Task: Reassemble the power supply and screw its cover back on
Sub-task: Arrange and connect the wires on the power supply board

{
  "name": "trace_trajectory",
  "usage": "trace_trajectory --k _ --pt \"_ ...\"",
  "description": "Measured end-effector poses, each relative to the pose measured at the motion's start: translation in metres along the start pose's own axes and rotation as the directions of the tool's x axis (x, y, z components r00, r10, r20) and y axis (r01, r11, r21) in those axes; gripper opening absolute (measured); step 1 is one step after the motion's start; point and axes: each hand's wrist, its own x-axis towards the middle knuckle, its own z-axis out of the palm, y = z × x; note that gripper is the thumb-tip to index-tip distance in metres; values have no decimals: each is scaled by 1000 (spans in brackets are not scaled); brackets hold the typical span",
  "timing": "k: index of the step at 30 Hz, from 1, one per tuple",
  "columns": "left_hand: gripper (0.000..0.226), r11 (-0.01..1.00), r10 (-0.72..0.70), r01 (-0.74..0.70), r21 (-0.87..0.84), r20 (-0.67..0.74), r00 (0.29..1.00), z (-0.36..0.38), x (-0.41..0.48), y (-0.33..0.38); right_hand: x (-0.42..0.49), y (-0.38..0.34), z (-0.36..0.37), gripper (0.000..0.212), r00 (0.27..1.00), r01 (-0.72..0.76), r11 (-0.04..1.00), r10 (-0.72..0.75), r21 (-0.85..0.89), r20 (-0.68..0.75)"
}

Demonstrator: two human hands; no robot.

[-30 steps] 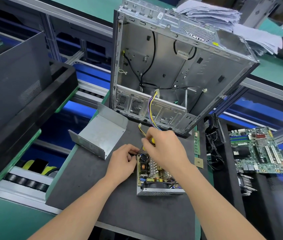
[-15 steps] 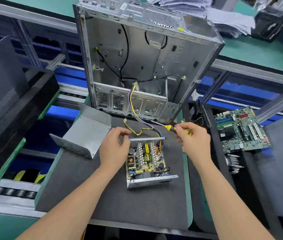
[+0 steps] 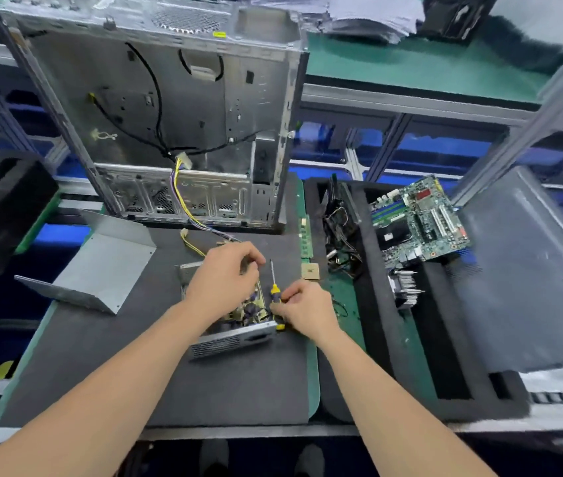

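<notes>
Grip: the right hand point(image 3: 302, 306) pinches the yellow-and-black-handled screwdriver point(image 3: 274, 291), shaft pointing away, just beside the open grey power supply point(image 3: 225, 342). The left hand point(image 3: 225, 282) curls over it, hold unclear. The bent grey sheet-metal cover point(image 3: 107, 266) lies well left, nearer that hand.

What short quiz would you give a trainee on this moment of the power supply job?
1. True or false: the metal cover lies on the mat, apart from the open power supply.
2. What does the right hand hold? A) screwdriver B) pliers C) tweezers
3. Fill in: the motherboard lies to the ___ of the computer case.

Key: 1 true; 2 A; 3 right.
</notes>
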Motion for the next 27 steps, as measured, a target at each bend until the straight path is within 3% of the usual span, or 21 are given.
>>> trace_trajectory --k 4,8,15,23,25,27 --pt "19 996 40 -43 72 53 998 18 2 17 2 7 -20 27 997 49 998 -51 40 55" --pt "20 989 100 -111 98 111 989 43 7 42 19 31 -86 11 995 50 998 -46 47 -83" --pt "22 976 141 -176 128 244 959 102 22 87 37 87 -191 8 970 23 999 -33 -44 -242" --pt "42 981 -11 -25 193 186 983 158 24 84 50 96 -183 8 986 152 978 -159 -144 -42" --pt "43 982 -32 9 186 119 992 167 21 74 60 91 -170 14 975 220 940 -218 -259 39" --pt "43 982 -50 34 185 85 995 173 18 63 75 84 -149 20 952 307 835 -264 -457 157"
